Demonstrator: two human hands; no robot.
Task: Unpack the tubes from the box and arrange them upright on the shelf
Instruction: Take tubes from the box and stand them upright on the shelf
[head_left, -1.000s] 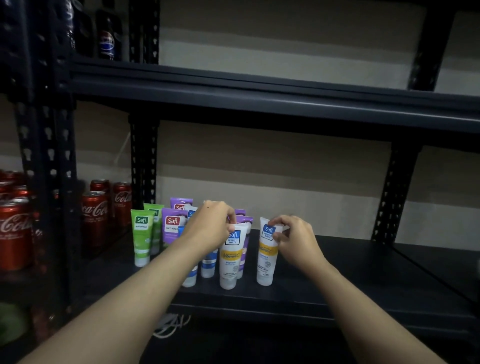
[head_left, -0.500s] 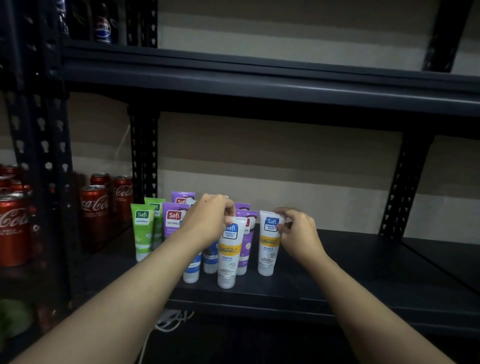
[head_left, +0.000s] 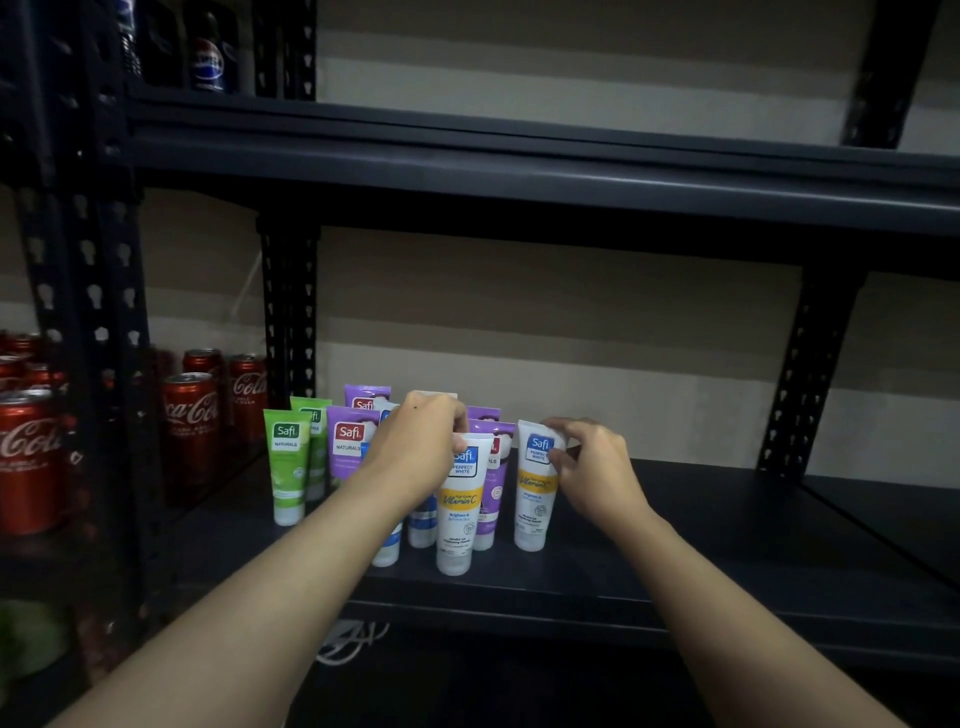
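Observation:
Several Safi tubes stand upright, cap down, on the dark shelf (head_left: 701, 525). Two green tubes (head_left: 286, 467) are at the left, purple tubes (head_left: 349, 441) stand behind, and blue-white ones are partly hidden by my left arm. My left hand (head_left: 415, 441) pinches the top of a white and yellow Vitamin C tube (head_left: 460, 512) at the front. My right hand (head_left: 592, 467) pinches the top edge of a second white and yellow tube (head_left: 535, 499) just to the right. The box is out of view.
Red Coca-Cola cans (head_left: 189, 426) fill the neighbouring shelf bay at the left, behind a perforated upright (head_left: 288, 312). Pepsi bottles (head_left: 208, 57) stand on the shelf above. The shelf surface right of the tubes is bare up to another upright (head_left: 800, 374). A white cable (head_left: 348, 642) lies below.
Both hands stay at the tops of the same two tubes. The right tube has shifted slightly and stands a little straighter; the view tilted a bit.

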